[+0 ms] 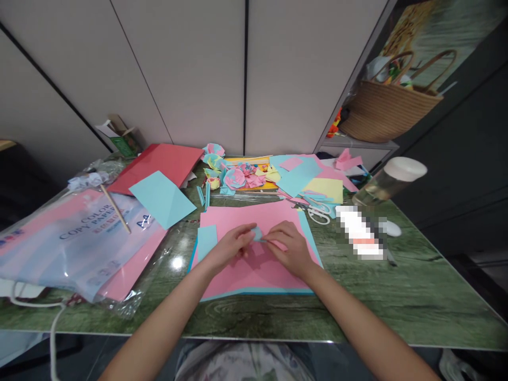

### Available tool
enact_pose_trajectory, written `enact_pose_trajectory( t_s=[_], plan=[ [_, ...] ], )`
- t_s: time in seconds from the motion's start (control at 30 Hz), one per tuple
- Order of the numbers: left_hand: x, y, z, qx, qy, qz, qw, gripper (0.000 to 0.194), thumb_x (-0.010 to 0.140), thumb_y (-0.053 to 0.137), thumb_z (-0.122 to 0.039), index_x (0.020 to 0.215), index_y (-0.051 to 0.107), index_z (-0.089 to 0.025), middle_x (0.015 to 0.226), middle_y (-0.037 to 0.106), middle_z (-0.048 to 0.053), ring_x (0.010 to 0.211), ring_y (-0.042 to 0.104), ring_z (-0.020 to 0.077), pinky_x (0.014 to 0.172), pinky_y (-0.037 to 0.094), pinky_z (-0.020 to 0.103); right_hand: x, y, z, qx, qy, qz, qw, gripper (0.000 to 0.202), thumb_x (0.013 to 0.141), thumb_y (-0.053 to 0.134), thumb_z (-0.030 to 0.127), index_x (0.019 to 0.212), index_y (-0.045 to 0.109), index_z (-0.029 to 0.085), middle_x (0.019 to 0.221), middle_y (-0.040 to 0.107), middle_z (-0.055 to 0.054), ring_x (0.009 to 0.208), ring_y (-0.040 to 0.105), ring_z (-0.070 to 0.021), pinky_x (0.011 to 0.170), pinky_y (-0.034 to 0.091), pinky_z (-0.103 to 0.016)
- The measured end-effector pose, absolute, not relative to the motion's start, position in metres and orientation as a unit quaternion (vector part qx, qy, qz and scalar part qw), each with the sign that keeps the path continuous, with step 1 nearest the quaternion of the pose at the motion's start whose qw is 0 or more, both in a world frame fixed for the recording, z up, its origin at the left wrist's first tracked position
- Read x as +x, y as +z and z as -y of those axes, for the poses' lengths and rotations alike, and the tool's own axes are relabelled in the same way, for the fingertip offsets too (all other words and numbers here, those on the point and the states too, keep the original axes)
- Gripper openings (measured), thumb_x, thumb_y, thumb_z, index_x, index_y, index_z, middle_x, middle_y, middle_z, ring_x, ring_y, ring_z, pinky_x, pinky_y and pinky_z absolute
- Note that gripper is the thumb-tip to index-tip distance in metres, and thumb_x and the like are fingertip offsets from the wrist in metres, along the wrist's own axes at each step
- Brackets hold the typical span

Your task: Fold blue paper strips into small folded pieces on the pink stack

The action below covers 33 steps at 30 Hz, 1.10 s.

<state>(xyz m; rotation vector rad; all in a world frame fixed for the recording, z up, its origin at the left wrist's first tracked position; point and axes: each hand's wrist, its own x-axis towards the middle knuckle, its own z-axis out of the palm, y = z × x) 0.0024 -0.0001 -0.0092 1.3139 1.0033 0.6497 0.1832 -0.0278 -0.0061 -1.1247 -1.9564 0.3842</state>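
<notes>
A small light-blue piece of paper (257, 234) is pinched between my two hands, above a stack of pink paper sheets (230, 278). My left hand (234, 244) grips the piece from its left side with thumb and fingers. On the other side, the fingertips of my right hand (289, 247) are closed on its right edge. Under the pink sheets, blue sheets stick out along the edges. A light-blue paper strip (207, 241) lies at the stack's left side, close to my left wrist.
Behind the stack are several folded paper flowers (235, 179) and loose coloured sheets (301, 177). White-handled scissors (319, 211) and a clear bottle with a white lid (391, 180) are to the right. A plastic-wrapped copy paper pack (79, 238) and a red sheet (159, 164) occupy the left.
</notes>
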Motion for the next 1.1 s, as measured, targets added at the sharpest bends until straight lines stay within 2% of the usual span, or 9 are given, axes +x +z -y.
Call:
enact_pose_trajectory(
  t_s=[0.07, 0.17, 0.27, 0.4, 0.57, 0.87, 1.0, 1.1],
  plan=[
    [0.003, -0.005, 0.000, 0.625, 0.326, -0.463, 0.538, 0.042, 0.078, 0.040, -0.048, 0.106, 0.057, -0.021, 0.076, 0.052, 0.003, 0.057, 0.047, 0.0098, 0.051, 0.039, 0.023, 0.185, -0.002, 0.026, -0.496, 0.212, 0.706, 0.459, 0.011, 0.075, 0.054, 0.028, 0.071, 0.059, 0.020, 0.072, 0.054, -0.004, 0.073, 0.049, -0.0161, 0.069, 0.037, -0.031],
    [0.006, -0.004, 0.001, 0.655, 0.389, -0.461, 0.456, 0.031, 0.073, 0.052, -0.043, 0.091, 0.063, -0.021, 0.089, 0.052, 0.005, 0.080, 0.051, 0.0150, 0.068, 0.044, 0.028, 0.188, 0.001, 0.021, -0.523, 0.318, 0.629, 0.480, 0.018, 0.071, 0.057, 0.033, 0.061, 0.054, 0.019, 0.063, 0.049, -0.001, 0.062, 0.046, -0.0134, 0.060, 0.037, -0.027],
    [0.011, -0.011, 0.002, 0.631, 0.380, -0.431, 0.521, 0.035, 0.063, 0.064, -0.036, 0.093, 0.059, -0.018, 0.091, 0.056, 0.005, 0.081, 0.055, 0.0159, 0.070, 0.046, 0.029, 0.190, -0.001, 0.018, -0.526, 0.403, 0.583, 0.470, 0.022, 0.068, 0.059, 0.036, 0.058, 0.053, 0.017, 0.060, 0.047, 0.001, 0.057, 0.042, -0.0112, 0.055, 0.034, -0.025],
    [0.016, -0.020, 0.003, 0.591, 0.368, -0.427, 0.577, 0.036, 0.060, 0.067, -0.030, 0.092, 0.056, -0.016, 0.069, 0.058, 0.001, 0.064, 0.056, 0.0121, 0.062, 0.047, 0.026, 0.188, -0.005, 0.017, -0.521, 0.458, 0.547, 0.469, 0.023, 0.066, 0.061, 0.037, 0.058, 0.052, 0.017, 0.056, 0.044, 0.003, 0.055, 0.040, -0.0101, 0.054, 0.032, -0.024],
    [0.017, -0.018, 0.005, 0.578, 0.359, -0.418, 0.602, 0.036, 0.059, 0.068, -0.026, 0.091, 0.056, -0.016, 0.063, 0.056, -0.001, 0.057, 0.053, 0.0093, 0.055, 0.043, 0.022, 0.187, -0.007, 0.018, -0.527, 0.462, 0.526, 0.481, 0.025, 0.068, 0.059, 0.038, 0.058, 0.054, 0.016, 0.057, 0.046, 0.002, 0.057, 0.040, -0.0101, 0.056, 0.032, -0.024],
    [0.020, -0.010, 0.009, 0.588, 0.359, -0.391, 0.610, 0.035, 0.062, 0.064, -0.023, 0.094, 0.052, -0.016, 0.056, 0.043, -0.006, 0.050, 0.041, 0.0048, 0.047, 0.033, 0.017, 0.180, -0.015, 0.018, -0.533, 0.442, 0.508, 0.512, 0.027, 0.067, 0.059, 0.039, 0.054, 0.049, 0.017, 0.052, 0.040, 0.004, 0.052, 0.036, -0.0093, 0.052, 0.030, -0.024],
    [0.022, -0.008, 0.011, 0.573, 0.342, -0.397, 0.631, 0.031, 0.063, 0.063, -0.029, 0.089, 0.053, -0.015, 0.067, 0.052, -0.002, 0.060, 0.048, 0.0083, 0.055, 0.039, 0.019, 0.178, -0.018, 0.017, -0.534, 0.440, 0.510, 0.511, 0.027, 0.068, 0.058, 0.038, 0.055, 0.050, 0.017, 0.052, 0.040, 0.004, 0.052, 0.036, -0.0091, 0.051, 0.029, -0.023],
    [0.022, -0.011, 0.012, 0.598, 0.293, -0.426, 0.613, 0.032, 0.067, 0.057, -0.041, 0.078, 0.059, -0.011, 0.066, 0.055, 0.002, 0.059, 0.049, 0.0104, 0.052, 0.039, 0.020, 0.178, -0.020, 0.017, -0.530, 0.443, 0.498, 0.524, 0.026, 0.068, 0.058, 0.037, 0.055, 0.051, 0.016, 0.052, 0.042, 0.004, 0.053, 0.037, -0.0091, 0.053, 0.030, -0.023]
  ],
)
